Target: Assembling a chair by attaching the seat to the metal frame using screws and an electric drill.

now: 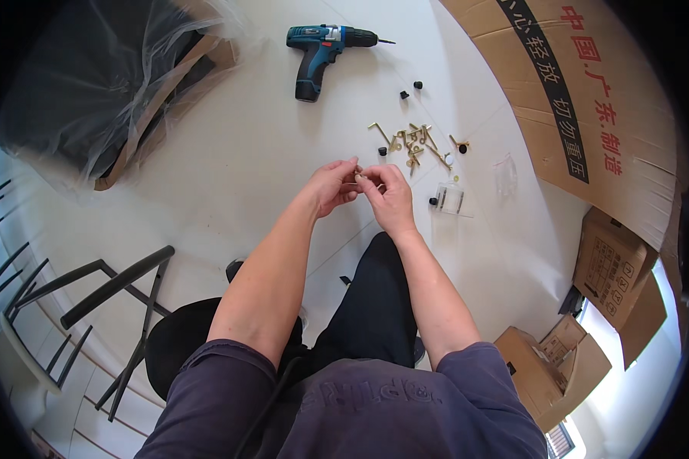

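My left hand (334, 187) and my right hand (390, 197) meet in front of my knees, fingertips pinched together. Between them is something small that I cannot make out, mostly hidden by the fingers. Just beyond my right hand lies a loose pile of brass-coloured bolts and washers (417, 140), with a bent hex key (379, 133) at its left side. A small black cap (383, 151) rests close to my right fingers. To the right of that hand is a small clear plastic bag (451, 199), with another black cap (433, 201) at its edge.
A teal and black cordless drill (318, 60) lies on the white floor ahead. Dark cushioned panels in clear plastic wrap (76, 84) are at the far left. Black metal frame legs (119, 287) stand at the left. Large cardboard (589, 99) and boxes (532, 375) line the right.
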Action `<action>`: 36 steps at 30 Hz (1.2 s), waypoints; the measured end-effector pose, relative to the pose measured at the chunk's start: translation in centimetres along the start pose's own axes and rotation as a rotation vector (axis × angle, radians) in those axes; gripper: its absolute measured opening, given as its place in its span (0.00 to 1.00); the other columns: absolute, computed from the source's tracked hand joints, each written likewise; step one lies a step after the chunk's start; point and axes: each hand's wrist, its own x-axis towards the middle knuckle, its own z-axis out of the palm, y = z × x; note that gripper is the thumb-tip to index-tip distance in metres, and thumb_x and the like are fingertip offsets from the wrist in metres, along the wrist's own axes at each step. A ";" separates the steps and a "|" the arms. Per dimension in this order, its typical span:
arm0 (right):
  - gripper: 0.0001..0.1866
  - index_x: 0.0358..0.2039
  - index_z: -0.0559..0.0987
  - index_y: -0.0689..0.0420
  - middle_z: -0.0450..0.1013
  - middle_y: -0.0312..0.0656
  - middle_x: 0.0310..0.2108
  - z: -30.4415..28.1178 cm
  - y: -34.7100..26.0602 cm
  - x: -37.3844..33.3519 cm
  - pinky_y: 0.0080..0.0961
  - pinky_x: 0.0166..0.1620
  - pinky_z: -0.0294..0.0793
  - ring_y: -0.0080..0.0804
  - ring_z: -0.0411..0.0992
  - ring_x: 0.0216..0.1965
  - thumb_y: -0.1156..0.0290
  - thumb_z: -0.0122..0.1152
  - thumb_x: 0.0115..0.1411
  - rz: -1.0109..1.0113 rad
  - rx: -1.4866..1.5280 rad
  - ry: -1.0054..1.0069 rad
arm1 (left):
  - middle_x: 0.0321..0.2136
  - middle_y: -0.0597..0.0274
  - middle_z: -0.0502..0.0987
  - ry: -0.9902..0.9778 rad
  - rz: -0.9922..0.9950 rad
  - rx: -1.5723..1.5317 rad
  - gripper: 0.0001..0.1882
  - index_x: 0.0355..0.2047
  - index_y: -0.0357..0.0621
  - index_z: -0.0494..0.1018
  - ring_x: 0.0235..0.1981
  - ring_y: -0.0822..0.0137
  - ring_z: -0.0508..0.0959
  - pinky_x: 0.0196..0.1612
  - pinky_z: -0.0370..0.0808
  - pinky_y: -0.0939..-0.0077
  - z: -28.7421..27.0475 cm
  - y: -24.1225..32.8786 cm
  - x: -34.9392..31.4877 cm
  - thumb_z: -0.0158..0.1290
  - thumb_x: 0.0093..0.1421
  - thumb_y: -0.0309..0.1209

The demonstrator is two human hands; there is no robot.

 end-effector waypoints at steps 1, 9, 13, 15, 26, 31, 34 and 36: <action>0.05 0.37 0.81 0.57 0.77 0.36 0.30 0.0 0.1 0.0 0.21 0.35 0.72 0.24 0.73 0.30 0.71 0.64 0.61 -0.005 -0.023 -0.014 | 0.28 0.63 0.78 -0.006 -0.016 -0.015 0.08 0.40 0.42 0.74 0.26 0.74 0.76 0.29 0.74 0.84 0.1 0.0 -0.1 0.57 0.67 0.32; 0.07 0.35 0.82 0.57 0.78 0.35 0.29 -1.4 2.6 1.9 0.22 0.35 0.72 0.27 0.73 0.28 0.67 0.63 0.61 0.064 -0.052 -0.167 | 0.28 0.63 0.77 0.102 0.045 -0.011 0.10 0.43 0.41 0.74 0.28 0.74 0.76 0.31 0.73 0.84 -0.3 -0.2 -0.5 0.57 0.67 0.33; 0.11 0.37 0.83 0.54 0.80 0.35 0.27 -2.5 4.1 4.9 0.26 0.36 0.74 0.31 0.76 0.30 0.61 0.61 0.62 0.348 -0.199 0.125 | 0.29 0.63 0.76 0.387 0.247 0.121 0.12 0.44 0.40 0.73 0.28 0.74 0.75 0.31 0.74 0.85 -0.8 0.6 0.1 0.57 0.67 0.35; 0.12 0.37 0.84 0.54 0.80 0.36 0.27 -2.4 4.5 6.1 0.27 0.36 0.74 0.31 0.77 0.30 0.60 0.61 0.61 0.396 -0.280 0.204 | 0.29 0.62 0.76 0.501 0.358 0.155 0.13 0.44 0.40 0.73 0.28 0.74 0.75 0.31 0.74 0.85 -0.9 1.3 0.4 0.57 0.67 0.35; 0.10 0.35 0.83 0.55 0.80 0.38 0.28 -1.0 3.1 7.2 0.27 0.36 0.75 0.31 0.76 0.28 0.63 0.63 0.58 0.394 -0.532 0.095 | 0.32 0.60 0.76 0.677 0.530 0.429 0.20 0.45 0.36 0.73 0.27 0.72 0.76 0.31 0.73 0.82 -0.4 1.7 0.0 0.57 0.65 0.42; 0.09 0.38 0.83 0.55 0.80 0.39 0.28 -1.1 2.4 3.3 0.25 0.34 0.75 0.30 0.75 0.26 0.68 0.64 0.57 0.204 -0.195 -0.047 | 0.30 0.61 0.76 0.198 0.355 0.340 0.15 0.42 0.38 0.75 0.28 0.73 0.75 0.32 0.73 0.82 1.0 0.0 0.1 0.56 0.66 0.38; 0.12 0.42 0.83 0.56 0.80 0.40 0.29 -1.6 2.9 2.4 0.24 0.33 0.75 0.29 0.75 0.25 0.71 0.65 0.57 0.133 0.153 -0.182 | 0.29 0.61 0.76 -0.014 0.241 0.257 0.13 0.41 0.37 0.76 0.28 0.73 0.76 0.31 0.73 0.82 1.3 0.1 0.3 0.55 0.67 0.37; 0.15 0.47 0.82 0.56 0.81 0.42 0.32 -2.4 3.7 3.1 0.28 0.35 0.76 0.34 0.76 0.28 0.71 0.63 0.58 0.263 0.138 -0.056 | 0.29 0.61 0.76 0.061 0.213 0.247 0.13 0.41 0.37 0.76 0.27 0.73 0.76 0.31 0.73 0.82 1.1 0.5 0.2 0.55 0.67 0.36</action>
